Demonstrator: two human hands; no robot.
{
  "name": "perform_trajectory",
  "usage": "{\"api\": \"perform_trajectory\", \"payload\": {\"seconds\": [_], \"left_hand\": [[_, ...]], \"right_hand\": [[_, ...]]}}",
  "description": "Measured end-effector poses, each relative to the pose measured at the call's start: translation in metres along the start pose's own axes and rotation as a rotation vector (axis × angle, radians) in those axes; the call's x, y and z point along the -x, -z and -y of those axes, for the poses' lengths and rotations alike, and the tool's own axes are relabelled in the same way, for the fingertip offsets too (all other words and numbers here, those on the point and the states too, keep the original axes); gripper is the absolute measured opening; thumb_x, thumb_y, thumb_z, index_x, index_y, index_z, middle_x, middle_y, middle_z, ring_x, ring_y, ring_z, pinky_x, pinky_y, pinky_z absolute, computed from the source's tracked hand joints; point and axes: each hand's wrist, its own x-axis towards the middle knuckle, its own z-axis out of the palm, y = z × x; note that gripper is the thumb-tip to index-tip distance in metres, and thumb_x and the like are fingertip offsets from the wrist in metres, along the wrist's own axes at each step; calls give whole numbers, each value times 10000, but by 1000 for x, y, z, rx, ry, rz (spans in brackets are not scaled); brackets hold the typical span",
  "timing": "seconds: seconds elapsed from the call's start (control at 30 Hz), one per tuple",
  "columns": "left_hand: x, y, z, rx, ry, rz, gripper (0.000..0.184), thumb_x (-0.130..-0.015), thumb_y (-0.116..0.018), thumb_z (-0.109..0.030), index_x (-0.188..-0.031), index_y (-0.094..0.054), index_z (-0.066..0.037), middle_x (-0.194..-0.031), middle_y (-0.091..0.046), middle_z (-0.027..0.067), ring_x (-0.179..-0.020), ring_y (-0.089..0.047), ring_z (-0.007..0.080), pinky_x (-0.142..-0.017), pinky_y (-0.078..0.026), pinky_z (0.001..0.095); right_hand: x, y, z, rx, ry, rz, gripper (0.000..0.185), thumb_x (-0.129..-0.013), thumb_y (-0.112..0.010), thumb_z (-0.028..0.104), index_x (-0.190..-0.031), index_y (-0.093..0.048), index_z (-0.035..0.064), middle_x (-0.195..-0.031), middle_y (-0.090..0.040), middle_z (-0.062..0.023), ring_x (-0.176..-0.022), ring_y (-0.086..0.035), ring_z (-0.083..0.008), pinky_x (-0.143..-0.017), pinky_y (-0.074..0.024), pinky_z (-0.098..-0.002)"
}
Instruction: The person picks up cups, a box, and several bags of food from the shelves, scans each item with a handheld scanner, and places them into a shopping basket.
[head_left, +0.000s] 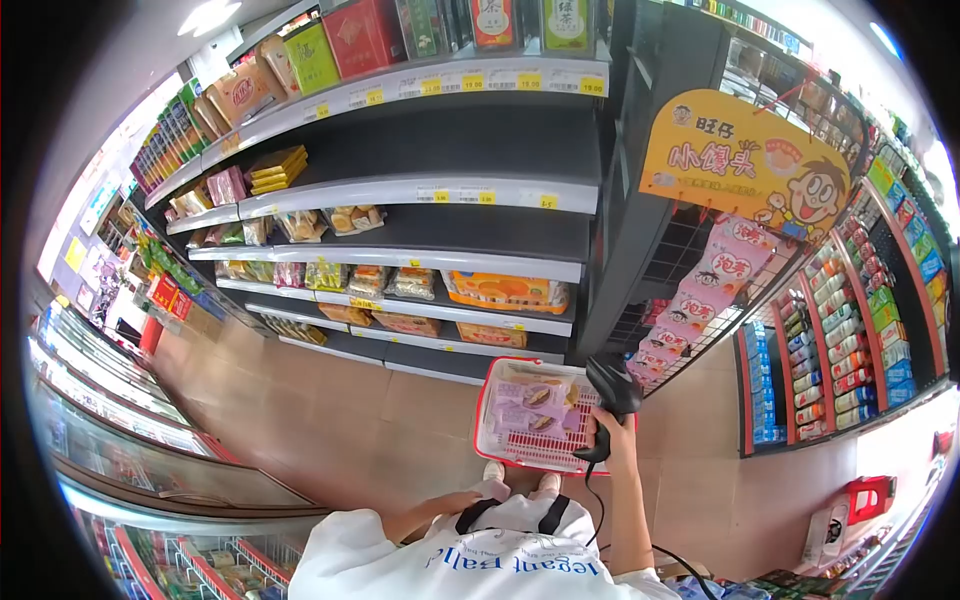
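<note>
My right hand [612, 435] is wrapped round the handle of a black corded handheld scanner [612, 388], whose cable hangs down past my white shirt. Beside and partly behind it is a white shopping basket with a red rim [482, 400], which holds purple snack packets [535, 400]. My left hand [462, 503] rests low in front of my body, near a black strap; its fingers are too small and unclear to make out.
Shelves with packaged food [505, 290] stand ahead. A yellow sign [745, 165] and hanging pink packets [715, 275] are at the right. Glass-fronted coolers [150, 440] line the left. A red stool [870, 497] stands on the right, and tiled floor [400, 425] shows between.
</note>
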Motion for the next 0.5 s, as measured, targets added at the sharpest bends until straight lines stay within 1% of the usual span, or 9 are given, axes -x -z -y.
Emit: {"api": "perform_trajectory", "payload": {"seconds": [0.17, 0.2, 0.23, 0.3, 0.33, 0.37, 0.47, 0.5], "left_hand": [[23, 25, 54, -183, 189, 5, 396, -970, -359, -307, -1210, -535, -45, -1248, -529, 186, -1177, -476, 318, -974, -349, 454], [32, 37, 71, -236, 225, 30, 397, -968, -358, -307, -1209, -537, -47, -1251, -528, 187, -1180, -474, 321, -976, -347, 459], [41, 50, 84, -303, 210, 89, 398, -967, -357, -307, -1208, -540, -48, -1253, -527, 188, -1183, -472, 323, -977, -345, 463], [68, 83, 119, -377, -154, 518, 359, -953, -415, -287, -1184, -555, -50, -1180, -569, 166, -1113, -516, 303, -929, -390, 426], [80, 93, 122, -435, -523, 943, 323, -940, -474, -267, -1160, -571, -52, -1106, -612, 144, -1044, -559, 283, -881, -434, 388], [84, 87, 122, -433, -525, 943, 323, -940, -474, -267, -1160, -571, -52, -1106, -612, 144, -1044, -559, 283, -881, -434, 388], [131, 57, 38, 23, 259, 401, 424, -947, -500, -282, -1283, -488, -25, -1221, -564, 88, -1151, -486, 184, -994, -367, 327], [130, 55, 25, 26, 257, 401, 424, -947, -500, -282, -1283, -488, -25, -1221, -564, 88, -1151, -486, 184, -994, -367, 327]], "right_hand": [[3, 7, 6, 38, 14, 9, 205, -830, -592, 38, -997, -473, 51, -611, -513, -77, -444, -490, -165, -398, -384, -271], [4, 11, 7, 53, 22, 6, 207, -829, -591, 35, -999, -474, 51, -610, -512, -77, -441, -488, -166, -396, -383, -271], [4, 17, 8, 31, 28, -34, 197, -830, -589, 38, -993, -479, 48, -609, -512, -76, -436, -488, -166, -396, -385, -271], [4, 27, 13, 13, 36, -72, 188, -831, -588, 40, -988, -485, 46, -607, -512, -76, -430, -488, -166, -395, -388, -270], [4, 32, 15, 6, 40, -82, 172, -834, -586, 46, -977, -491, 46, -605, -512, -74, -425, -487, -165, -390, -388, -270], [5, 37, 17, -2, 44, -93, 156, -837, -584, 51, -966, -497, 46, -602, -511, -73, -419, -486, -164, -384, -389, -269], [6, 48, 23, -7, 57, -117, 139, -840, -584, 60, -953, -504, 46, -597, -509, -69, -409, -481, -162, -375, -386, -269], [5, 51, 25, -5, 66, -131, 138, -841, -585, 63, -951, -505, 46, -596, -507, -68, -405, -478, -161, -370, -383, -269]]}}
